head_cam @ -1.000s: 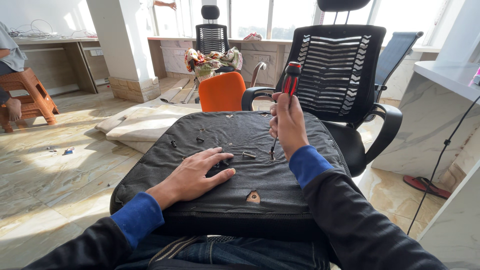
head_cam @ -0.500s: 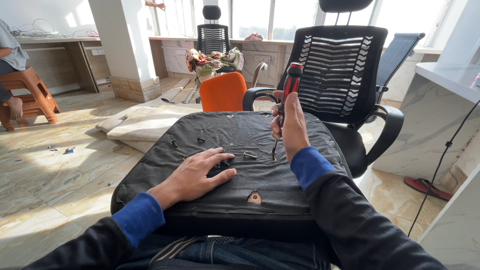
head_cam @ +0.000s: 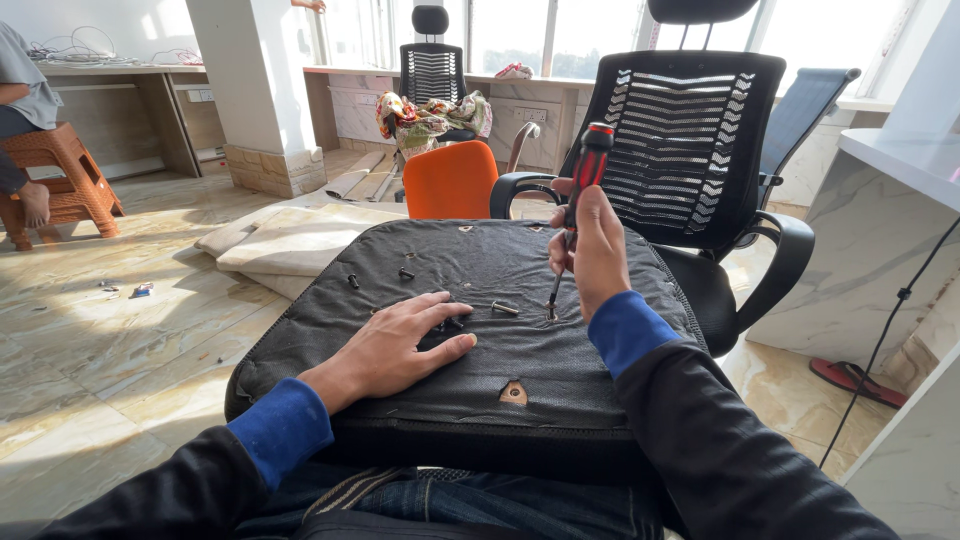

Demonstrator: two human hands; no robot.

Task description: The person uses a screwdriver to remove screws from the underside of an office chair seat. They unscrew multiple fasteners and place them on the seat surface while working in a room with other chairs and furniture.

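Note:
A black fabric-covered chair seat lies upside down across my lap. My left hand rests flat on it, fingers spread, pressing it down. In my right hand I grip a red-and-black screwdriver, held nearly upright with its tip in a screw hole near the seat's middle. A loose silver screw lies just left of the tip. Several small black screws sit farther back on the seat. A torn hole shows wood near the front edge.
A black mesh office chair stands right behind the seat, an orange chair back to its left. White panels lie on the tiled floor. A person sits on a brown stool far left. A red sandal and a cable are at right.
The view has shifted slightly. My right hand has turned a little on the screwdriver handle; the tip stays in the same hole. My left hand has not moved.

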